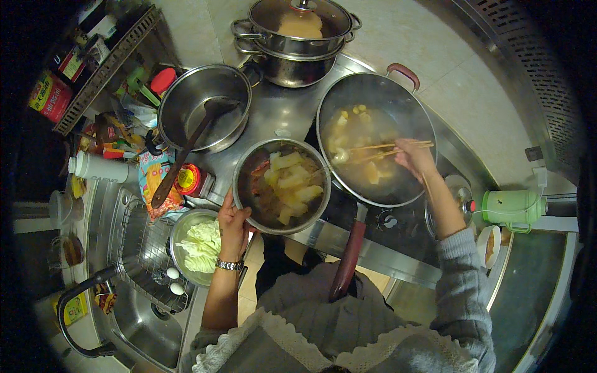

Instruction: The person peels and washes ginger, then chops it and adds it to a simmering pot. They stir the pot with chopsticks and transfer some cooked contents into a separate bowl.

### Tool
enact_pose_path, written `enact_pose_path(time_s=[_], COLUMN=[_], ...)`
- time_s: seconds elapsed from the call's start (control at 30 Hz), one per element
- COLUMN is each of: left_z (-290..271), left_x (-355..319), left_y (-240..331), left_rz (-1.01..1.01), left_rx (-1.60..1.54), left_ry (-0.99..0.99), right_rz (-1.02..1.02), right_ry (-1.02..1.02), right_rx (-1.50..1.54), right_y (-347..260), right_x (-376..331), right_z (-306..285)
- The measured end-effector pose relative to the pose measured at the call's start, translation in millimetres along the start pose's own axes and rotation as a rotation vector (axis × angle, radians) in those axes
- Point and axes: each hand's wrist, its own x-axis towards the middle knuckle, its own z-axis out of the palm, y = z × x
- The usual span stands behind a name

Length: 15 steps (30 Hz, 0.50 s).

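Observation:
My left hand (pixel 233 225) grips the near left rim of a round metal bowl (pixel 256 214) and keeps it tilted beside the wok. Pale yellow chunks of vegetable (pixel 298 177) lie in the bowl with brownish bits. My right hand (pixel 413 160) is closed around a pair of wooden chopsticks (pixel 379 149), whose tips reach over the wok (pixel 336 112) at a whitish piece of food (pixel 340 156). Inside the wok, several yellowish pieces sit in cloudy steaming liquid. Its long dark red handle (pixel 348 258) points toward me.
A deep pot (pixel 177 109) with a wooden spatula (pixel 193 152) across it stands left. Behind is a lidded steamer (pixel 298 62). Near my left forearm, a bowl of cabbage (pixel 200 247) adjoins the sink (pixel 140 323). Two eggs (pixel 176 288) lie in the wire rack (pixel 140 248).

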Motion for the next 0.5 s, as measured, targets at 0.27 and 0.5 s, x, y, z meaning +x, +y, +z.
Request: enact_pose_path(time_s=[0.27,0.5], left_z=[-3.2,-6.0], left_x=[4.2,6.1], left_y=[-1.3,-4.6], left_rz=[0.008,-0.006], left_rx=[-0.013,0.007], left_ry=[-0.036,-0.05], right_rz=[0.075,-0.015], right_ry=[-0.012,0.113], right_rx=[0.164,0.185], right_y=[8.0,5.1], right_x=[-11.9,-32.9], right_z=[7.8,18.6])
